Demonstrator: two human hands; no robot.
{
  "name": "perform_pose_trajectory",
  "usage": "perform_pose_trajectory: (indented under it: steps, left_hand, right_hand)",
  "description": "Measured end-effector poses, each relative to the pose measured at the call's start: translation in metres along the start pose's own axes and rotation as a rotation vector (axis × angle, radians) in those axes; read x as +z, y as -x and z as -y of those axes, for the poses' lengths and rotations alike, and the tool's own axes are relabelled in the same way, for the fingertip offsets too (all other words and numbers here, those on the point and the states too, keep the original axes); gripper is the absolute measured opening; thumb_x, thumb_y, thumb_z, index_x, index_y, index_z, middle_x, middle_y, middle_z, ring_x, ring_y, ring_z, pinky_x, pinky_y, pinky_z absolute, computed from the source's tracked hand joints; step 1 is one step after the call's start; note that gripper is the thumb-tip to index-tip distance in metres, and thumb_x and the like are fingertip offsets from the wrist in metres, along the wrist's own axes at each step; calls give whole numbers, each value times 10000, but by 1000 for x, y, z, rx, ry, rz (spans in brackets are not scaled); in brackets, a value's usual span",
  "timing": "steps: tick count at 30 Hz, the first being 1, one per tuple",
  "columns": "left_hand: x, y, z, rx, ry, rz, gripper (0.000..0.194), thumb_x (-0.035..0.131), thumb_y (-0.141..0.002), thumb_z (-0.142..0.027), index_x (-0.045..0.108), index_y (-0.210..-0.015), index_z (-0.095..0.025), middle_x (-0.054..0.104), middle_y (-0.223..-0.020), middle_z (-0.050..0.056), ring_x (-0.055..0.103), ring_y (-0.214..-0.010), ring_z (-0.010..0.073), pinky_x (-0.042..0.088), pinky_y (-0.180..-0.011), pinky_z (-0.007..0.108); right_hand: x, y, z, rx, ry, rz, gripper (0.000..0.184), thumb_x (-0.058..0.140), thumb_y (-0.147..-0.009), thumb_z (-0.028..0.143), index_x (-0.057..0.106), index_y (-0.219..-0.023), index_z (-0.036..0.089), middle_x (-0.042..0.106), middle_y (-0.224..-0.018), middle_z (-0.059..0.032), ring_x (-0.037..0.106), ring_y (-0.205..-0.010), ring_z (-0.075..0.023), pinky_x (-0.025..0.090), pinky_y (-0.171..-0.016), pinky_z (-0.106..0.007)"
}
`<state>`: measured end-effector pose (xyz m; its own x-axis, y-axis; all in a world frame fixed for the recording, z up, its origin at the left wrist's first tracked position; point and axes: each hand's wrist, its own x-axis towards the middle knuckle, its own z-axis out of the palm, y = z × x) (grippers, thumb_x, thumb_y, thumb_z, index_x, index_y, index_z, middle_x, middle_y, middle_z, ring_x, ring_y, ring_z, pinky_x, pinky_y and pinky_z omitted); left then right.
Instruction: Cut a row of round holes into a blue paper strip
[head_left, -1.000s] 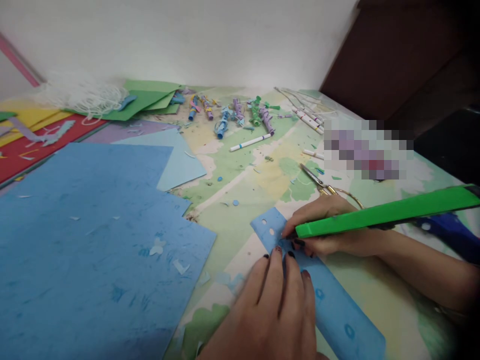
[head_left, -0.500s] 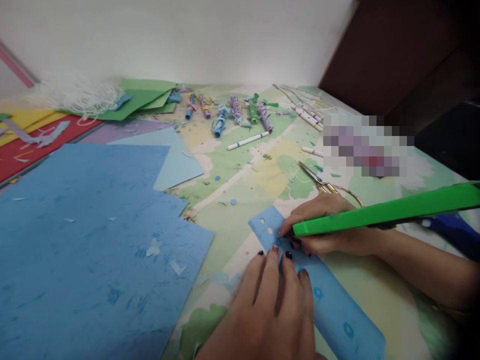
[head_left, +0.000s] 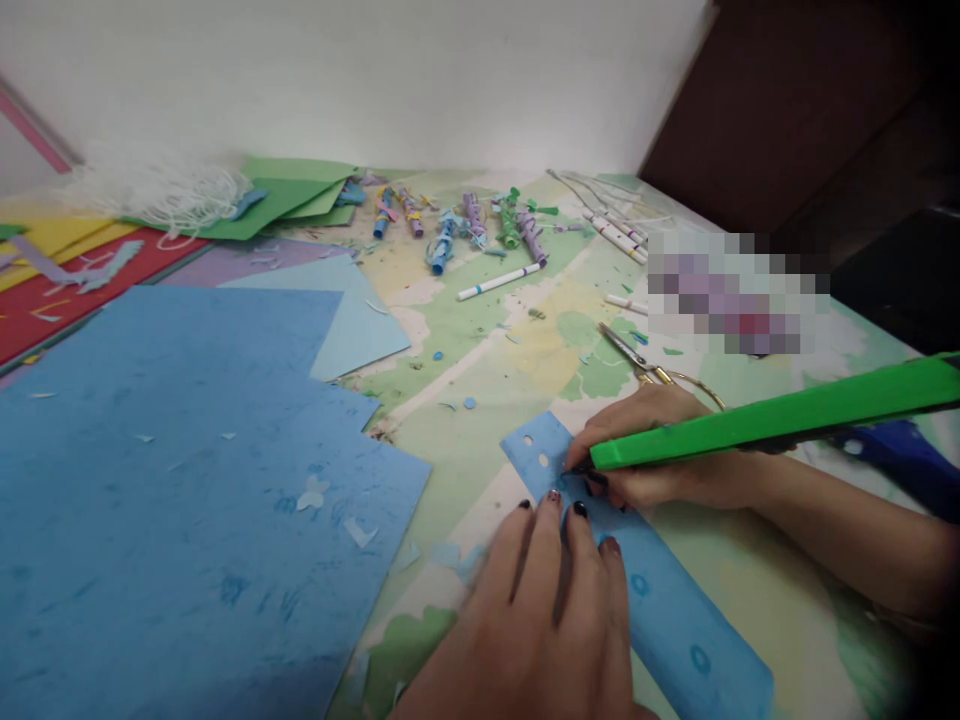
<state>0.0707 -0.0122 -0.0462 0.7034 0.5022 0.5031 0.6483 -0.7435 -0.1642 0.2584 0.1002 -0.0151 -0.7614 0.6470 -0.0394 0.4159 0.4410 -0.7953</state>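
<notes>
A light blue strip of foam or card [head_left: 675, 610] lies slantwise on the table, with small round holes near its far end and ring-shaped marks further down. My left hand [head_left: 547, 610] rests palm down across the strip, fingers stretched out and a little apart. Pinched in my right hand [head_left: 660, 450] is a long green utility knife [head_left: 780, 418], its dark tip against the strip just past the holes. The right fingers partly hide the tip. Behind the right hand lie scissors [head_left: 637, 358] with gold handles, apart from it.
A large blue sheet [head_left: 187, 480] covers the left side, with scraps on it. Farther back are green sheets [head_left: 292, 195], tangled white string [head_left: 165, 190], several small rolled paper pieces [head_left: 442, 250] and a white marker [head_left: 499, 282]. A dark blue object [head_left: 900, 465] sits at right, near a pixelated patch.
</notes>
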Motion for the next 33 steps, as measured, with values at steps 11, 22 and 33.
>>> perform_pose_trajectory:
  steps: [11, 22, 33]
  left_hand:
    - [4, -5, 3, 16, 48, -171, 402, 500, -876, -410, 652, -922, -40, 697, -907, 155, 655, -872, 289, 514, -771, 392]
    - [-16, -17, 17, 275, 15, 5, 245, 453, -867, -169, 650, -992, -91, 697, -965, 120, 661, -882, 228, 551, -736, 328]
    - [-6, -28, -2, 285, 34, -77, 235, 465, -827, -115, 659, -926, -25, 680, -800, 156, 650, -751, 253, 530, -624, 371]
  right_hand:
    - [5, 2, 15, 79, 151, -75, 268, 598, -651, 111, 726, -863, 213, 709, -743, 17, 649, -645, -131, 490, -566, -181]
    - [10, 8, 13, 69, 213, -107, 177, 606, -688, 177, 712, -828, 196, 657, -632, 26, 553, -513, -87, 390, -469, -182]
    - [-2, 7, 16, -33, 83, 35, 205, 611, -777, 286, 683, -941, 184, 647, -675, 27, 555, -587, -94, 396, -508, -190]
